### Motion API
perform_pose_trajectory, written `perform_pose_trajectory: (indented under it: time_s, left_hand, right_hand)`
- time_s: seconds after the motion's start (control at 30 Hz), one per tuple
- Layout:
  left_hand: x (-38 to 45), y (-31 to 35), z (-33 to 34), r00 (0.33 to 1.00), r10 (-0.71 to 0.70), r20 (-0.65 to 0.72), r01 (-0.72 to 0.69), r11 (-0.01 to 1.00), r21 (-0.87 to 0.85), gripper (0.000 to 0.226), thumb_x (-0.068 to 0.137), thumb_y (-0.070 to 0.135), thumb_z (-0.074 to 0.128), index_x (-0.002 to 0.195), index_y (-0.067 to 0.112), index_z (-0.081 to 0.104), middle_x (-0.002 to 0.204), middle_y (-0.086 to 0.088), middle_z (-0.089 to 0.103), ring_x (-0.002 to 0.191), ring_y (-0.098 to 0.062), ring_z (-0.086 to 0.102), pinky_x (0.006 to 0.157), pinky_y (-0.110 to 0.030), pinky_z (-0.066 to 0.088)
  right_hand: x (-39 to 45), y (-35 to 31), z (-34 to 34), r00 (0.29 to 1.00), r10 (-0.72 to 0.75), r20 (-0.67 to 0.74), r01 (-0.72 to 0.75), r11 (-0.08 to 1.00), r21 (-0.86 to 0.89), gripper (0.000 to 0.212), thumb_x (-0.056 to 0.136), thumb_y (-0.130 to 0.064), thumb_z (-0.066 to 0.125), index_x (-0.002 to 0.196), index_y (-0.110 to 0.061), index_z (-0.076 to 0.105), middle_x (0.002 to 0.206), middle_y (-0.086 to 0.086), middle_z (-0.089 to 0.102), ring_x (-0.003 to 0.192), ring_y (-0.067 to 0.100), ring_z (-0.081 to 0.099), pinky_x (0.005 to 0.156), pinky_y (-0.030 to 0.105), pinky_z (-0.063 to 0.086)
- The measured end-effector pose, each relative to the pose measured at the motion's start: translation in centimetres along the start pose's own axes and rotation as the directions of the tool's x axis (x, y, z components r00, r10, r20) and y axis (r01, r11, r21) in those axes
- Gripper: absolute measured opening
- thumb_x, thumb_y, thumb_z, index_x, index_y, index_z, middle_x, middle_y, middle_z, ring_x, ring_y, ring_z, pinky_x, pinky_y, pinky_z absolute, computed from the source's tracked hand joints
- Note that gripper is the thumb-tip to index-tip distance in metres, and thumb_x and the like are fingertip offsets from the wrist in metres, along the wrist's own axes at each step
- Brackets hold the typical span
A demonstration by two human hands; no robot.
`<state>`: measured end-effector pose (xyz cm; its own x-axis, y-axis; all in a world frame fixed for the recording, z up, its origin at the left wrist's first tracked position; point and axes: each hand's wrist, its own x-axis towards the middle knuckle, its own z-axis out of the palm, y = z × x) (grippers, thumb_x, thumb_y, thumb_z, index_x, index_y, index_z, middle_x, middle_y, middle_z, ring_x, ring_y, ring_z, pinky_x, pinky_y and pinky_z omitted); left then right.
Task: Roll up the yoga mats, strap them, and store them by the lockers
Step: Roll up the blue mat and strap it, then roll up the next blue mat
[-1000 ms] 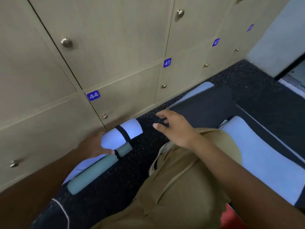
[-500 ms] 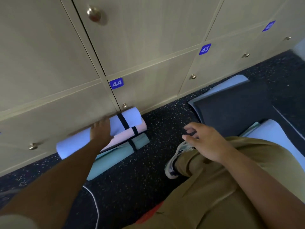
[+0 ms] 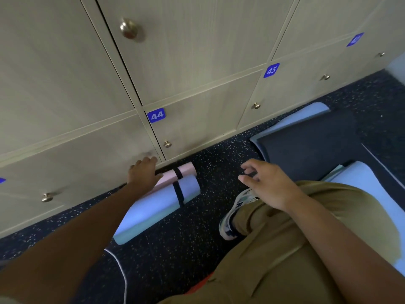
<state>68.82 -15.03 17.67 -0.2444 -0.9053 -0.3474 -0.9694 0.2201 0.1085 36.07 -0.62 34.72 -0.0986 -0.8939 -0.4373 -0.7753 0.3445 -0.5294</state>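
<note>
Head view: left hand (image 3: pixel 143 172) rested, fingers extended, on strapped pink rolled mat (image 3: pixel 184 171) beside light-blue rolled mat (image 3: pixel 162 202) under beige lockers (image 3: pixel 197 84); right hand (image 3: pixel 266 183) hovered, fingers loosely curled, empty.

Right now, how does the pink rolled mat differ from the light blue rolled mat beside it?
The pink rolled mat lies against the locker base; the light blue rolled mat lies on its floor side, nearer the person. The pink one looks thinner, the blue one thicker. The left hand rests on the pink mat and hides part of it; the blue mat shows more fully. Both are rolled, parallel, and each wears a black strap.
</note>
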Motion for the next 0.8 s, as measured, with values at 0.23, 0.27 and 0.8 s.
perform_pose_trajectory:
  time_s: [0.23, 0.27, 0.8]
  left_hand:
    - [-1.0, 3.6, -3.7, 0.993, 0.114, -0.043, -0.116, 0.992, -0.049, 0.051, 0.095, 0.040, 0.065, 0.140, 0.017, 0.052, 0.137, -0.010, 0.057, 0.120, -0.032, 0.056, 0.093, -0.039, 0.048]
    - [-1.3, 4.2, -4.5, 0.989, 0.132, -0.059, -0.135, 0.989, -0.055, 0.052, 0.095, 0.038, 0.065, 0.141, 0.018, 0.052, 0.140, -0.008, 0.057, 0.122, -0.031, 0.056, 0.095, -0.040, 0.049]
    - [-8.0, 26.6, -20.9, 0.742, 0.619, -0.257, -0.643, 0.765, -0.015, 0.042, 0.095, 0.052, 0.062, 0.126, 0.023, 0.060, 0.124, 0.002, 0.068, 0.110, -0.019, 0.065, 0.088, -0.037, 0.052]
  right_hand:
    - [-0.7, -0.7, -1.5, 0.996, -0.039, -0.086, 0.038, 0.999, -0.023, 0.036, 0.101, -0.038, 0.060, 0.133, -0.023, 0.059, 0.125, -0.004, 0.063, 0.108, 0.014, 0.063, 0.097, 0.039, 0.053]
    - [-0.9, -0.8, -1.9, 0.993, -0.054, -0.106, 0.051, 0.998, -0.029, 0.036, 0.101, -0.038, 0.061, 0.133, -0.022, 0.060, 0.126, -0.003, 0.063, 0.110, 0.015, 0.063, 0.098, 0.039, 0.053]
    - [-11.5, 6.0, -16.9, 0.878, -0.019, -0.478, -0.002, 0.999, -0.043, 0.031, 0.099, -0.028, 0.066, 0.127, -0.014, 0.065, 0.122, 0.003, 0.067, 0.102, 0.018, 0.064, 0.095, 0.031, 0.049]
